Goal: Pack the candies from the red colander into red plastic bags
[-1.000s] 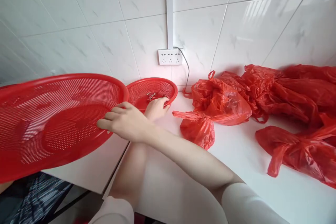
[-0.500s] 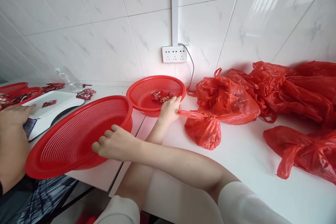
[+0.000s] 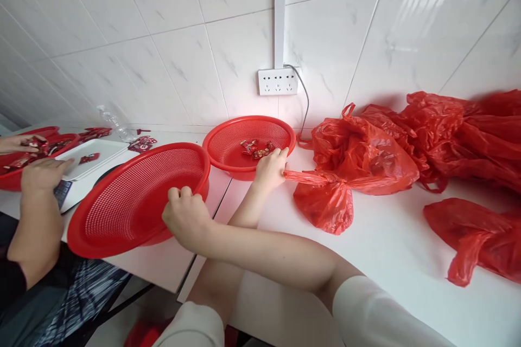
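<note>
My arms cross over the white table. My left hand point(image 3: 271, 169) is closed on the near right rim of a round red basket point(image 3: 220, 158), which holds a few small red-and-gold wrapped packets point(image 3: 257, 149). Beside that hand, the twisted end of a tied red plastic bag point(image 3: 325, 209) reaches its wrist side; I cannot tell whether the fingers hold it. My right hand point(image 3: 187, 214) is closed on the near rim of a larger red mesh basket point(image 3: 142, 192). This basket is tilted, its left side out over the table edge, and its visible inside is bare.
Several red plastic bags point(image 3: 366, 146) are heaped on the right. At left, a co-worker's hand point(image 3: 44, 176) rests by a white scale point(image 3: 100, 154), and another hand point(image 3: 18, 143) holds red packets. A clear bottle point(image 3: 116, 122) and a power socket point(image 3: 278, 82) are at the wall.
The larger basket has shifted right with my right hand, and its tilt has changed slightly. A co-worker's other hand has come into view with red packets. My left hand keeps its place on the rim.
</note>
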`<state>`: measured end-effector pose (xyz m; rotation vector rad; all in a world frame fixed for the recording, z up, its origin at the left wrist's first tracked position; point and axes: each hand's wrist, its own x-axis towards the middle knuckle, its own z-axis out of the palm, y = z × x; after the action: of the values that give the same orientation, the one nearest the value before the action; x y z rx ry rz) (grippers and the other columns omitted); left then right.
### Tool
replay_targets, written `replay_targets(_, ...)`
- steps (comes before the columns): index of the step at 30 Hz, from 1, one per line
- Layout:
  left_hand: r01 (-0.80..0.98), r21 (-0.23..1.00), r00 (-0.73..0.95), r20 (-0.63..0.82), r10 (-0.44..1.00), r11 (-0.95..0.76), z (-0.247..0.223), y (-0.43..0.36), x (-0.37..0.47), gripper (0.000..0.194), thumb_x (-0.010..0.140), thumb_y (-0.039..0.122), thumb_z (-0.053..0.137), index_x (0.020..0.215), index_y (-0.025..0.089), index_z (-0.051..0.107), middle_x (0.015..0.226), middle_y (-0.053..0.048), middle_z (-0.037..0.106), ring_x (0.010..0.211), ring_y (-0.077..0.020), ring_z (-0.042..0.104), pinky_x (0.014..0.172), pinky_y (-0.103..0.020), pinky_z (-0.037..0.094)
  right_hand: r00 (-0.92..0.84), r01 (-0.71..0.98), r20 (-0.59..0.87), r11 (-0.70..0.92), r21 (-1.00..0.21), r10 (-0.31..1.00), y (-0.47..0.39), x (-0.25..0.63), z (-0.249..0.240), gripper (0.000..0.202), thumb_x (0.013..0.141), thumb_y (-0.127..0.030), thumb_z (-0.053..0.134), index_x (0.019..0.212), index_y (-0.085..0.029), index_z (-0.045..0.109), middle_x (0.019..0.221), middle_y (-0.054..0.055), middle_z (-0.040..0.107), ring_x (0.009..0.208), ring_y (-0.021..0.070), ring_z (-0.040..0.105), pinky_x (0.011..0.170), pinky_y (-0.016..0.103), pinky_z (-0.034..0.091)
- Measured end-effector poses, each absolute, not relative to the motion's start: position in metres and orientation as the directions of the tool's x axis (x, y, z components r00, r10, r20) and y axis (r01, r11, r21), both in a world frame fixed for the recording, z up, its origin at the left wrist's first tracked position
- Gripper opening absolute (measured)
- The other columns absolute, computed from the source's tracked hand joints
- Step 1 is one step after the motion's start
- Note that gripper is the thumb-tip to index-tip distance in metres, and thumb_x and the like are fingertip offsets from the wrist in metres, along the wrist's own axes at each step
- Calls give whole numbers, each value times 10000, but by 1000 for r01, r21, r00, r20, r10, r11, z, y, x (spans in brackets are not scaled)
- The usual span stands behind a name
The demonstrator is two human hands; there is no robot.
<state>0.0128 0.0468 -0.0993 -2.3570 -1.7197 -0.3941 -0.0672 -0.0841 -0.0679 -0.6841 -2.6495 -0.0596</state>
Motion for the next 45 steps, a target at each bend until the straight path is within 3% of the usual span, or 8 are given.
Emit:
replay_targets(6,947,-7,306,332,892,-322,-100,48,9,404,969,217,358,1357,233,472,1045,-78,625,894,-218,640,665,-310,438,-843,290,471,957,-7,259,-59,-76,-62,217,838,32,442,778,-99,605,799,73,528,759,175,572,565,257,476)
replay_targets(14,943,-20,318,359,878,-333,-104,45,6,413,975,199,362,1360,279,490,1052,-56,635,948,-199,622,732,-296,448,-828,360,362,901,-242,428,-34,-94,-73,246,832,-22,470,1042,-87,582,1117,143,552,794,179,638,560,273,513)
replay_targets(21,927,35,327,412,850,-373,-102,45,10,446,917,126,412,1321,262,542,1166,-69,629,1093,-215,574,828,-322,482,-795,138,406,787,-601,450,-36,-57,-76,860,811,-147,583,1519,-177,95,1591,243,-105,1147,211,575,758,286,551)
replay_targets(26,855,157,352,526,774,-495,-86,48,15,483,817,4,447,1190,244,638,1378,-60,516,1308,-211,430,1072,-364,393,-714,-29,617,866,-500,332,-53,40,-52,504,922,-233,522,1399,-156,379,1557,166,258,1370,218,383,1014,347,445)
replay_targets(30,832,264,285,550,785,-487,-68,47,14,418,854,37,414,1148,232,638,1316,-55,552,1228,-211,507,1032,-358,438,-674,238,576,874,-423,462,-42,140,-40,248,920,-232,529,1156,-162,561,1354,147,511,1221,232,513,992,395,438)
replay_targets(34,813,345,103,707,700,-468,-56,50,14,254,857,155,531,1106,193,560,1145,-89,583,1073,-219,579,940,-369,492,-453,774,354,558,-300,818,-18,216,-45,306,895,-282,581,1172,-163,532,1238,150,555,1109,272,559,908,419,447)
replay_targets(38,808,366,32,756,654,-462,-53,53,19,124,852,218,568,973,206,545,1031,-60,573,959,-204,602,884,-362,510,-423,888,31,421,-187,906,0,257,-54,331,869,-235,585,1193,-198,529,1124,111,618,932,226,626,735,318,457)
replay_targets(45,752,253,298,693,656,-609,-41,37,32,98,880,202,530,943,237,595,1107,-17,584,1001,-184,601,828,-315,509,-217,808,276,331,-488,936,6,359,-14,195,834,-202,530,993,-236,637,882,19,693,724,143,617,636,260,447)
